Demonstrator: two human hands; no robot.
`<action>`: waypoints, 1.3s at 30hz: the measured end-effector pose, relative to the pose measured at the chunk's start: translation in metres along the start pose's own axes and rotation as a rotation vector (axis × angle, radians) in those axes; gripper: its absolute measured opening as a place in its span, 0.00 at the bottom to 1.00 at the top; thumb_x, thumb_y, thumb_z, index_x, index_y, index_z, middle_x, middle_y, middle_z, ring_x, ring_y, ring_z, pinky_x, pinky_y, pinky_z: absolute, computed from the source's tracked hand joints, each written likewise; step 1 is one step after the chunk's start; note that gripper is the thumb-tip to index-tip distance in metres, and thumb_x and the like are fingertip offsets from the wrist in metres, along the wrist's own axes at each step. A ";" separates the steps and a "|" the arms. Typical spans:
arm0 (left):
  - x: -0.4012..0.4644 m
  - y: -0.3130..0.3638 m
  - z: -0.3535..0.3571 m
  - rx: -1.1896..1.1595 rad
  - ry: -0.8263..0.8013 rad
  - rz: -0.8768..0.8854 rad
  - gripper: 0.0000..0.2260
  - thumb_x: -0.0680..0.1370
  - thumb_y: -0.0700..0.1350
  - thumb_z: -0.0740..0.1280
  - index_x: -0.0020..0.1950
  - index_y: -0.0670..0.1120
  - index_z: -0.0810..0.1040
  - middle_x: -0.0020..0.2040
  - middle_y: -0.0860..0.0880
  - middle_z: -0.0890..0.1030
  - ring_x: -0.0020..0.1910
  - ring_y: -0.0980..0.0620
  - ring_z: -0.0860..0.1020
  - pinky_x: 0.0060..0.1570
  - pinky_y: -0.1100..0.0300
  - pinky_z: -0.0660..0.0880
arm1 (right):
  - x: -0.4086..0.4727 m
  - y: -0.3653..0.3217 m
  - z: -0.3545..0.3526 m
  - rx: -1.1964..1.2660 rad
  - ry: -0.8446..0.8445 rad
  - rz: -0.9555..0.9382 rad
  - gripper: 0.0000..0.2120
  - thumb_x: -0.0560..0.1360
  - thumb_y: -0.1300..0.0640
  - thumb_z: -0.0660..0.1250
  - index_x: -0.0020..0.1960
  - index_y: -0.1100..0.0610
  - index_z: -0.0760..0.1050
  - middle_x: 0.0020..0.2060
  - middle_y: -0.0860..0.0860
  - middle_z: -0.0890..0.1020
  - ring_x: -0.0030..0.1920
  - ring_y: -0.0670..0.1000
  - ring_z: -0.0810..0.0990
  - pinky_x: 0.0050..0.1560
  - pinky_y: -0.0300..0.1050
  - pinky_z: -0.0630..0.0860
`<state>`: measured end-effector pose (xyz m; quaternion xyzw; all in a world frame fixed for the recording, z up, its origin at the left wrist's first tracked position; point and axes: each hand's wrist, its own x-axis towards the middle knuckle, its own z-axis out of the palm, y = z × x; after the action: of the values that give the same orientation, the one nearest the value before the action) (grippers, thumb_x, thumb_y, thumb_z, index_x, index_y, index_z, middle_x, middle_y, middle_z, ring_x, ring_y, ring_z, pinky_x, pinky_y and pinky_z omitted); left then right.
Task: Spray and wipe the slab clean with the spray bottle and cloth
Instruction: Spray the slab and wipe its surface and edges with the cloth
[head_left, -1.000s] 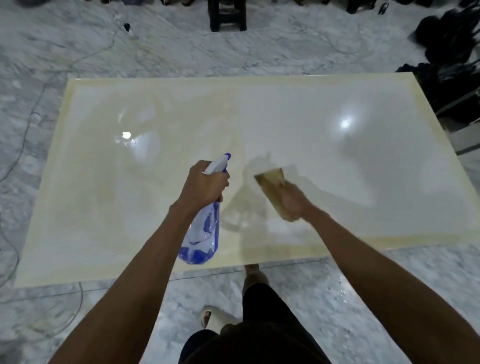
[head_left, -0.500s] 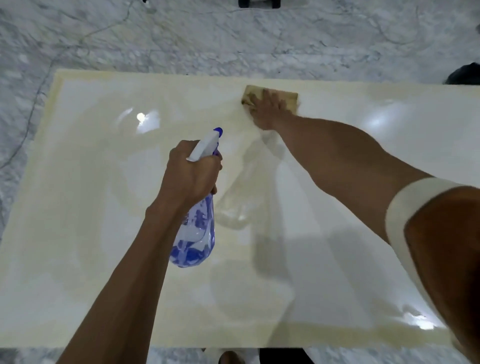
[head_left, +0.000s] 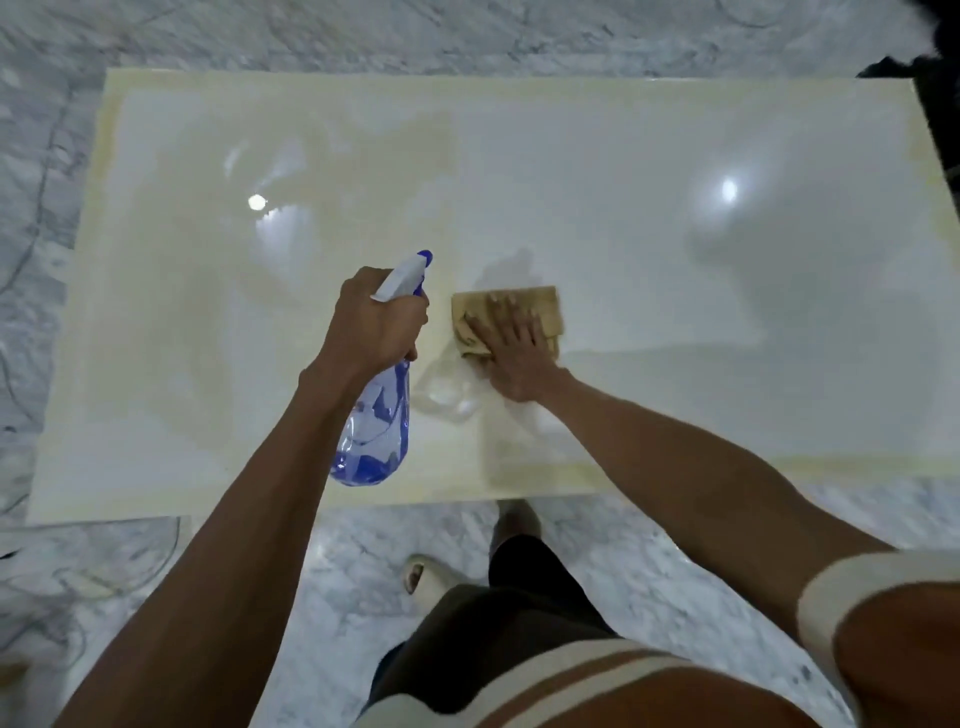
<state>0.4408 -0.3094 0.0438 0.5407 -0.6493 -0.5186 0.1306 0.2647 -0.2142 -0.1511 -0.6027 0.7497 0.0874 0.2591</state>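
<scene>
Nearest the body, a clear plastic spray bottle (head_left: 373, 431) with blue liquid is gripped at the neck by the left hand (head_left: 375, 318), nozzle pointing away. Just right of it, a tan folded cloth (head_left: 540, 306) is pressed flat under the spread right hand (head_left: 511, 353). Beyond, the glossy cream slab (head_left: 675, 218) is laid lengthwise left to right.

Two bare arms reach forward from below. The left hand (head_left: 376, 325) curls its fingers in a closed grip around the spray bottle (head_left: 376, 415) neck, held raised. The right hand (head_left: 511, 353) lies flat, fingers spread (palm down), pressing the cloth (head_left: 543, 306).
</scene>
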 end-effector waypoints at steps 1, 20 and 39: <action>-0.015 -0.005 0.000 -0.004 -0.010 -0.011 0.16 0.71 0.44 0.62 0.46 0.31 0.79 0.37 0.34 0.79 0.20 0.49 0.75 0.35 0.52 0.76 | -0.030 -0.007 0.015 -0.007 -0.024 -0.012 0.37 0.73 0.35 0.32 0.81 0.45 0.39 0.80 0.54 0.38 0.79 0.60 0.36 0.77 0.63 0.37; 0.078 0.029 -0.037 -0.014 0.024 0.041 0.14 0.76 0.43 0.64 0.43 0.30 0.77 0.37 0.37 0.78 0.24 0.47 0.74 0.29 0.57 0.76 | 0.114 0.005 -0.224 0.587 0.159 0.137 0.19 0.85 0.54 0.52 0.73 0.60 0.65 0.65 0.60 0.77 0.59 0.57 0.78 0.55 0.49 0.72; 0.070 -0.026 -0.061 0.025 -0.033 -0.034 0.12 0.72 0.40 0.62 0.44 0.30 0.77 0.42 0.29 0.81 0.21 0.48 0.76 0.31 0.56 0.75 | 0.131 -0.044 -0.072 0.009 0.005 0.071 0.31 0.83 0.44 0.49 0.80 0.43 0.37 0.80 0.53 0.35 0.79 0.59 0.33 0.77 0.60 0.35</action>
<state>0.4732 -0.3973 0.0214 0.5444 -0.6486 -0.5216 0.1043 0.2682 -0.3697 -0.1463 -0.5748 0.7715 0.0916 0.2570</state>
